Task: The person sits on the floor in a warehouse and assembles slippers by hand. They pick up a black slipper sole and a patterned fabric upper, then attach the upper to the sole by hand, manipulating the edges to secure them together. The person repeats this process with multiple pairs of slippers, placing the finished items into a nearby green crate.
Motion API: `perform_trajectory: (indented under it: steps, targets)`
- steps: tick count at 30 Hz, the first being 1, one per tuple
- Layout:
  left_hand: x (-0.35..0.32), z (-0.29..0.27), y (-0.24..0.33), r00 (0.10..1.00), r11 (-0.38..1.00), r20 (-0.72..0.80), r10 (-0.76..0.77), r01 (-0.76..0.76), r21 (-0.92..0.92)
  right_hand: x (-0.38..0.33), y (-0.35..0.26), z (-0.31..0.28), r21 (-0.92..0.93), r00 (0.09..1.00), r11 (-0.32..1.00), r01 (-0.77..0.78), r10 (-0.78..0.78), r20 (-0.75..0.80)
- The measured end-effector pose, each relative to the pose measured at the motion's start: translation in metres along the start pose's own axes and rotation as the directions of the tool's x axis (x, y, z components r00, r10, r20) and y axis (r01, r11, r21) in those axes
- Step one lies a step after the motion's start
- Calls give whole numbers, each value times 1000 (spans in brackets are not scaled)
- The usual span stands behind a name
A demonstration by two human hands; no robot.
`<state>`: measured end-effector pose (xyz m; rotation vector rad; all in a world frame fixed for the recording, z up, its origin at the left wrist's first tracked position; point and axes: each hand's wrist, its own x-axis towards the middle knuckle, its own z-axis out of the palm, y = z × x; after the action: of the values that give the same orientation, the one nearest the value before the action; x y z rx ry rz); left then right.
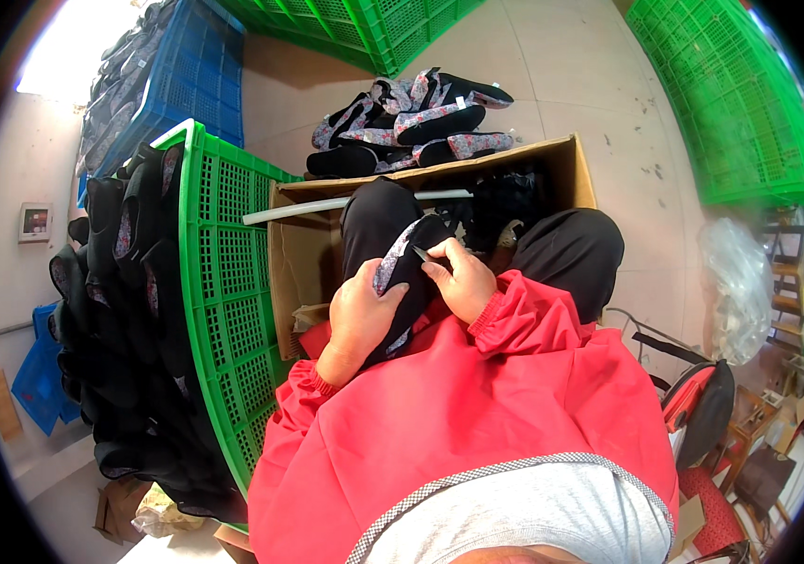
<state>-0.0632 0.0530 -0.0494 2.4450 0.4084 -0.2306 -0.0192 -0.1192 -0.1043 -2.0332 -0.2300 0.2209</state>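
A black cloth shoe with a floral-patterned inside lies over my lap, its toe pointing away from me. My left hand is closed round its near part, thumb on top. In the closed fingers of my right hand is a small dark pointed tool, its tip at the shoe's edge; its exact kind is too small to tell. Between my knees stands an open cardboard box with dark items inside, partly hidden by my legs. A pale strip lies across the box.
Black floral-lined shoes are heaped on the floor beyond the box. A green crate packed with black shoes stands at my left, a blue crate behind it. Another green crate is far right, near a clear plastic bag.
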Motion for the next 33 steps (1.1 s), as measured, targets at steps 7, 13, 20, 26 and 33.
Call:
perform_trajectory:
  steps: [7,13,20,26,33]
  targets:
    - [0,1,0,999,999,-5,44,-44,14,2,1,3,15,1000,1000,-27,27,2]
    - [-1,0,4,1000,1000,9,-3,3,26,3,4,7,28,1000,1000,-11,11,-17]
    - [-5,-1,4,997,994,-23,69,-67,87,10,15,11,214,996,973,-83,76,40]
    - [-10,-5,14,971,971,-77,225,-217,102,18,29,6,700,934,641,-314,342,106]
    - [-14,-21,43,680,666,-154,716,-602,440,37,-3,-84,755,888,488,-439,365,281]
